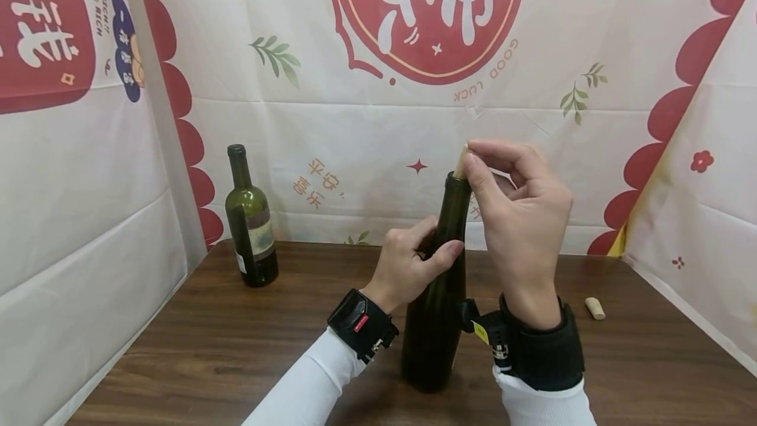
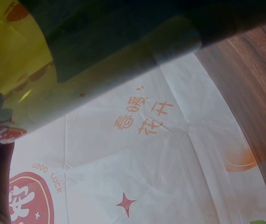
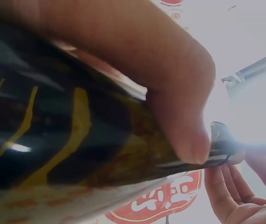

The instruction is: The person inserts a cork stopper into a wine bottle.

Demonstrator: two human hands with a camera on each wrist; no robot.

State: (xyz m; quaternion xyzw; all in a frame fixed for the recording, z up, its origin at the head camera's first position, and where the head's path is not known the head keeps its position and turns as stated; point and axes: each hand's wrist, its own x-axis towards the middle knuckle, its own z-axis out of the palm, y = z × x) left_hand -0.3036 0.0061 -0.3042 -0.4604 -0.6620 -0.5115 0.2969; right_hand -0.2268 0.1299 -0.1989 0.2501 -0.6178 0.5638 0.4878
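Cork pinched at the mouth of a dark bottle

Fingertips of the right hand pinch a cork sitting in the mouth of the dark green bottle; the left hand curls round that bottle's neck, thumb across the front. The bottle stands upright on the wooden table, near its front edge. A second bottle stands back left, and a loose cork lies at the right

We see a second green bottle standing well left on our wooden table, a loose cork lying far right.
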